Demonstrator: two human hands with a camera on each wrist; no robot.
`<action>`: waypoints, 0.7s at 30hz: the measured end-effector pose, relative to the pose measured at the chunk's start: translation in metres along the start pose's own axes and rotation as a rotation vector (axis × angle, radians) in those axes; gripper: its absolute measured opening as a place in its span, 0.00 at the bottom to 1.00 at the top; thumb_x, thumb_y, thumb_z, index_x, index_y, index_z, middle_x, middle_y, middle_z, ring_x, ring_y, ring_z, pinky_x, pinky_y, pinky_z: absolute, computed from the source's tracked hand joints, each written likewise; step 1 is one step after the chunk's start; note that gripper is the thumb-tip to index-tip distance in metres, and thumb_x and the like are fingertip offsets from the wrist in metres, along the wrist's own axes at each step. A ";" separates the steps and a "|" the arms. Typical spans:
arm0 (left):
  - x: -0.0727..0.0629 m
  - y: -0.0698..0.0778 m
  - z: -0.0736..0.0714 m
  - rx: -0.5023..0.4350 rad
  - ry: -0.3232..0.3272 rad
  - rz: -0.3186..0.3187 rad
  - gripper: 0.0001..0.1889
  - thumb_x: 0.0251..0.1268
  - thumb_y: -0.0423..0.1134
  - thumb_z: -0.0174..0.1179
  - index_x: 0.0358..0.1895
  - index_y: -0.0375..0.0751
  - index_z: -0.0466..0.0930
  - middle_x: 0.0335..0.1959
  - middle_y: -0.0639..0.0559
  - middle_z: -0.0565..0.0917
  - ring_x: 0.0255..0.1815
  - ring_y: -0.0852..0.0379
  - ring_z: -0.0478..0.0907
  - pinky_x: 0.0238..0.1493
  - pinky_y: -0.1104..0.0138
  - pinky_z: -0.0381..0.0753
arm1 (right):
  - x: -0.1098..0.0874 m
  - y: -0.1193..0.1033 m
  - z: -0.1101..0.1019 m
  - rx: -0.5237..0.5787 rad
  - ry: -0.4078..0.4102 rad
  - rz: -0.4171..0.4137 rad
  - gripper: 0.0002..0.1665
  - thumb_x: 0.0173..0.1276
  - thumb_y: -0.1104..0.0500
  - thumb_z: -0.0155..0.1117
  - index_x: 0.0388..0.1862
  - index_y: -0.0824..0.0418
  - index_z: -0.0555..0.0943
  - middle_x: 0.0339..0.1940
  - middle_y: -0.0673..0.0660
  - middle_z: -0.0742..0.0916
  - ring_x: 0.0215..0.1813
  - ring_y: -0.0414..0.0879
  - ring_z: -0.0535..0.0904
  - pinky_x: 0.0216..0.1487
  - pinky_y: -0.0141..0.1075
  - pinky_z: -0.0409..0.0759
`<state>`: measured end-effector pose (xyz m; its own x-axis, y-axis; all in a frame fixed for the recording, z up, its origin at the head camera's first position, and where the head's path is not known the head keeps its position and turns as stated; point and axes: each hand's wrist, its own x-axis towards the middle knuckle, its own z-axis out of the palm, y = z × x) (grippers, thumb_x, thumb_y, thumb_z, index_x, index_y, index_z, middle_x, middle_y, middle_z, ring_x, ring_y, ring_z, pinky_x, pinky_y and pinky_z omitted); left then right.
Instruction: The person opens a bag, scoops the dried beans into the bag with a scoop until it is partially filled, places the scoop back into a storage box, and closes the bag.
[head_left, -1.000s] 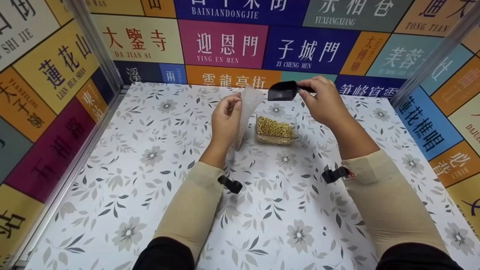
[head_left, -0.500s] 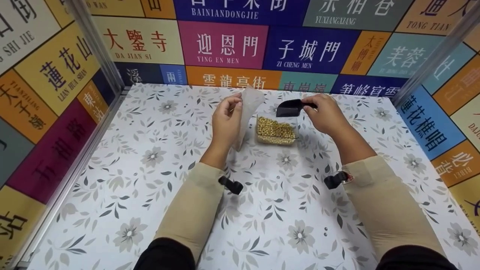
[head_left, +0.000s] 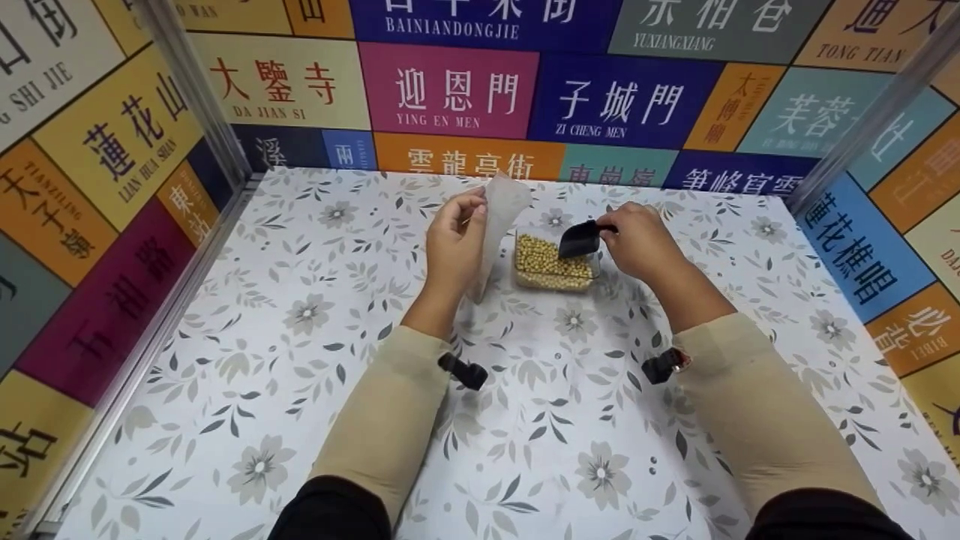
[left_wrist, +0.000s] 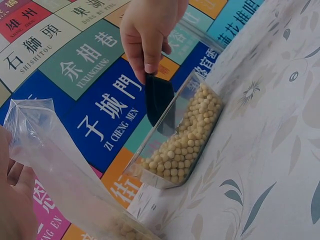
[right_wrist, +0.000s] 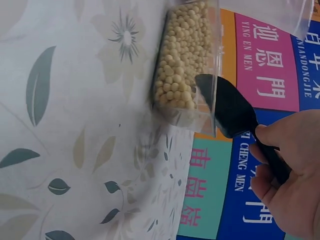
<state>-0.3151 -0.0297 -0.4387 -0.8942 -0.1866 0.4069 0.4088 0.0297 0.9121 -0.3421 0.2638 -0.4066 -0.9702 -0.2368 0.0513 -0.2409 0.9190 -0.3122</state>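
My right hand grips the handle of a black scoop, whose tip dips into a clear rectangular container. Round yellowish beans, which look like soybeans, fill much of that container. In the right wrist view the scoop reaches over the container's wall, its front edge at the beans. To the left, my left hand holds a translucent plastic bag upright by its upper side. Some beans lie at the bottom of the bag in the left wrist view.
A table with a floral cloth spreads beneath both arms. Behind it stands a wall of coloured panels with lettering. Metal posts rise at the back corners. Each wrist wears a small black camera.
My right hand has lowered the scoop from above the container, beside the bag's top, down into the beans. The left hand and the bag have stayed nearly still.
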 end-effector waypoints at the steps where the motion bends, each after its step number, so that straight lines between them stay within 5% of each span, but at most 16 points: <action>1: 0.000 0.000 0.001 -0.001 0.004 -0.005 0.07 0.81 0.33 0.59 0.51 0.34 0.83 0.66 0.46 0.86 0.66 0.52 0.84 0.70 0.66 0.83 | 0.000 0.000 0.002 -0.013 -0.001 -0.006 0.19 0.85 0.59 0.57 0.68 0.63 0.83 0.64 0.68 0.83 0.68 0.67 0.75 0.74 0.62 0.72; 21: 0.001 -0.004 -0.001 -0.008 -0.010 0.007 0.07 0.81 0.36 0.61 0.51 0.38 0.84 0.65 0.49 0.86 0.66 0.56 0.84 0.68 0.68 0.84 | 0.010 -0.001 0.014 0.004 -0.092 -0.049 0.20 0.82 0.63 0.60 0.68 0.65 0.83 0.64 0.70 0.84 0.71 0.68 0.76 0.77 0.62 0.73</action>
<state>-0.3175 -0.0308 -0.4414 -0.8930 -0.1770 0.4137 0.4165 0.0231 0.9089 -0.3514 0.2557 -0.4194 -0.9506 -0.3097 -0.0210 -0.2877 0.9044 -0.3151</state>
